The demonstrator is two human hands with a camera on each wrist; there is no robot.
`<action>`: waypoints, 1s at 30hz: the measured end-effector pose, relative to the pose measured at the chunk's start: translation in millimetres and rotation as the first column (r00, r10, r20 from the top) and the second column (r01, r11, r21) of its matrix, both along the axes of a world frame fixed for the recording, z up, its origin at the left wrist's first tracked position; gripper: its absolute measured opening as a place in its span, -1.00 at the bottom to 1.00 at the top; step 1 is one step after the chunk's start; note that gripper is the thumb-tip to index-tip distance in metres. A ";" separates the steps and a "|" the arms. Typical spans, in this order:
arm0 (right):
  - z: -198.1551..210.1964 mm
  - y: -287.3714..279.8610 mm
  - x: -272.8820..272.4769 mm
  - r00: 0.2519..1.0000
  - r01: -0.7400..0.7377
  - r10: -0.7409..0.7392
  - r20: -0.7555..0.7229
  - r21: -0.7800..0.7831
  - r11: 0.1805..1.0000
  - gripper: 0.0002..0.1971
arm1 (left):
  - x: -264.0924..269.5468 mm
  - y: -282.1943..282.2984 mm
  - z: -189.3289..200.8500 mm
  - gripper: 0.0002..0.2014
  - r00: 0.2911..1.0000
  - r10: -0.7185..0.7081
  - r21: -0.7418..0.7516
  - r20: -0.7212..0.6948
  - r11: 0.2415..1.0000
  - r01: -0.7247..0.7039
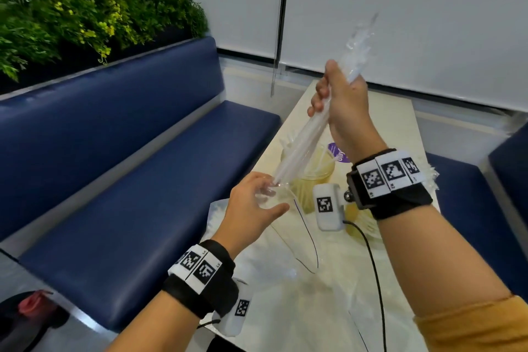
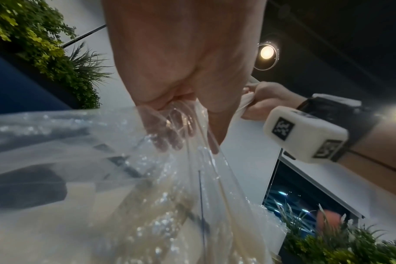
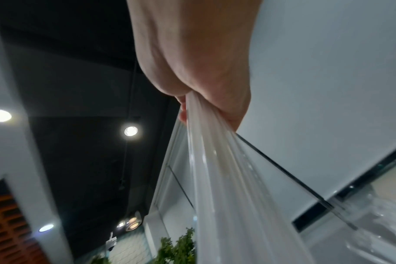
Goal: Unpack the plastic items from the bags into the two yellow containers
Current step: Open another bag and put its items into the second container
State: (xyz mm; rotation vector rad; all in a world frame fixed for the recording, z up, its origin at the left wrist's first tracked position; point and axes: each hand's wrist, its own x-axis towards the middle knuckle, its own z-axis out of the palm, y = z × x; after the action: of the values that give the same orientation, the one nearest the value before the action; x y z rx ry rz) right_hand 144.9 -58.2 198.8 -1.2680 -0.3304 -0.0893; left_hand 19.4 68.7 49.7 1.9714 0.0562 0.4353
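Between your hands, the slanted bundle of white plastic straws in its clear sleeve [image 1: 300, 137] crosses the space above the near yellow translucent container [image 1: 310, 177]. Loose clear plastic bags [image 1: 285, 280] cover the near end of the pale bench [image 1: 394, 111]; its far end lies bare. The blue padded seat [image 1: 128, 194] borders your left.

navy bench [image 1: 137, 151], translucent yellow containers [image 1: 308, 177], checkered black-and-white wristbands [image 1: 385, 174]

Head cam looks down over both forearms at the pale cream table [image 1: 385, 111]. Both wrist cams sit super close, angled up past their palms toward the ceiling; all three catch the clear plastic bag [image 2: 102, 187].
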 end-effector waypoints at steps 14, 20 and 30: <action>-127.9 6.0 99.5 0.972 0.231 -0.222 0.077 -0.496 0.837 -0.59 | 14.2 12.5 6.0 -0.68 0.999 0.015 -0.017 0.047 1.000 -0.015; -162.4 6.2 95.1 0.953 0.261 -0.302 0.032 -0.592 0.762 -0.67 | 18.3 19.3 11.2 -0.72 0.999 0.042 -0.012 0.034 0.999 -0.041; -137.5 3.3 87.1 0.833 0.528 -0.362 0.419 -0.404 0.747 0.02 | 21.8 21.0 16.3 -0.76 0.999 0.039 -0.017 0.030 0.999 -0.039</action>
State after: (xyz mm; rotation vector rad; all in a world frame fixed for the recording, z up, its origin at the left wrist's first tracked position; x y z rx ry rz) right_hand 232.0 -54.9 61.3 -1.8530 -0.3236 -0.6730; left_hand 41.2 89.6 66.0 1.9494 0.0791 0.4881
